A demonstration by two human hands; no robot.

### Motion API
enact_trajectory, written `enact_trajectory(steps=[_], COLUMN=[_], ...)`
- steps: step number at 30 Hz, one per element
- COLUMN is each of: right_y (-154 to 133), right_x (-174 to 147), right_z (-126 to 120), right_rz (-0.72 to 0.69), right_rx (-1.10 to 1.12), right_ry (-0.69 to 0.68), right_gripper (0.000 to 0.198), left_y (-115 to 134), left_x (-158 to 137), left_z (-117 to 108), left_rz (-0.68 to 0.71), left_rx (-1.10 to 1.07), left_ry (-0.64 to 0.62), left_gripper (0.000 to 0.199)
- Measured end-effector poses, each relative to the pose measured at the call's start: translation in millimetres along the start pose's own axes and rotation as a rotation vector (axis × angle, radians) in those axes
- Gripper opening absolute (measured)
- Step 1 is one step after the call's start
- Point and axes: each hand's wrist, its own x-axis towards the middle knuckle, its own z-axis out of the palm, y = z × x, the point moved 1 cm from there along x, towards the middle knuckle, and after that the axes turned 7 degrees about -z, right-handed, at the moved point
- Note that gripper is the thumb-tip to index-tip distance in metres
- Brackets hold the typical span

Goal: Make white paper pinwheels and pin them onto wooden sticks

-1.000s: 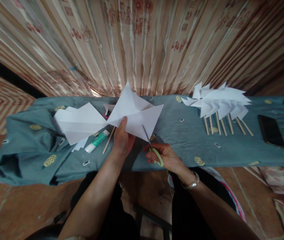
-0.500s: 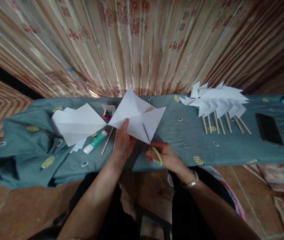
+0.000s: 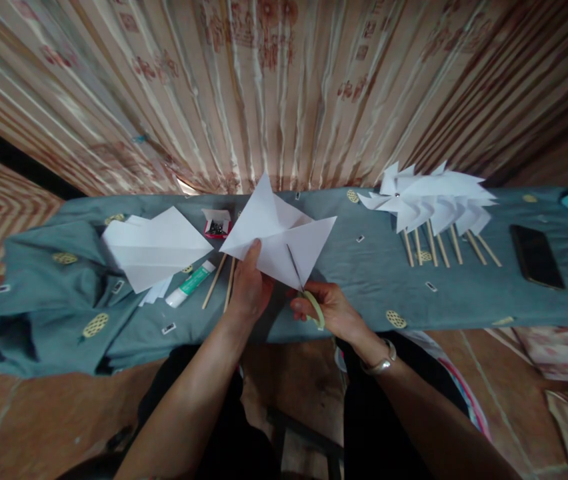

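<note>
Step in hand looked like cutting. Left hand [image 3: 253,283] had the white sheet [image 3: 284,243] gripped at its near edge, thumb on top, other fingers mostly hidden underneath. Right hand [image 3: 331,308] was closed around the green-handled scissors [image 3: 317,310]; one dark blade lay over the near-right part of the sheet, tip angled toward the middle. Second blade was out of sight, so couldn't tell how wide the blades stood.

Sheet was over the middle of the cloth-covered bench [image 3: 354,273], just beyond both hands. Flaps on its far side stood apart, so cuts there looked done.

My read on the next move: it called for a firm left hold and a straight close of the blades, stopping short of centre so the flaps would hold together. Slack paper would probably fold instead of cutting.

Left of the sheet: folded paper [image 3: 164,247], white-and-green tube [image 3: 191,285], open red box [image 3: 217,227] of small bits. Right: paper pinwheels [image 3: 437,190] on sticks [image 3: 444,247], then a dark phone [image 3: 537,257].
</note>
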Motion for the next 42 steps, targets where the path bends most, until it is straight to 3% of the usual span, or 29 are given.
enact_trajectory(steps=[5,16,31,42], right_y=[0.0,1.9,-3.0,-1.8], right_x=[0.2,0.0,0.4,-0.2], right_z=[1.1,-1.7,2.6,1.9], right_rz=[-0.008,-0.043,-0.007,-0.059], right_rx=[0.019,-0.058,0.033,-0.046], right_ry=[0.022,0.04,0.072,0.071], right_gripper=[0.046,0.044,0.044,0.045], left_y=[1.7,-2.4,-1.9,-5.4], left_x=[-1.1,-6.9,-8.2,-4.9], left_z=[1.3,3.6,5.3,-0.5], left_rz=[0.019,-0.008,0.01,0.019], left_rx=[0.007,0.033,0.037,0.065], left_ry=[0.005,0.008,0.0,-0.035], left_gripper=[0.013,0.01,0.012,0.023])
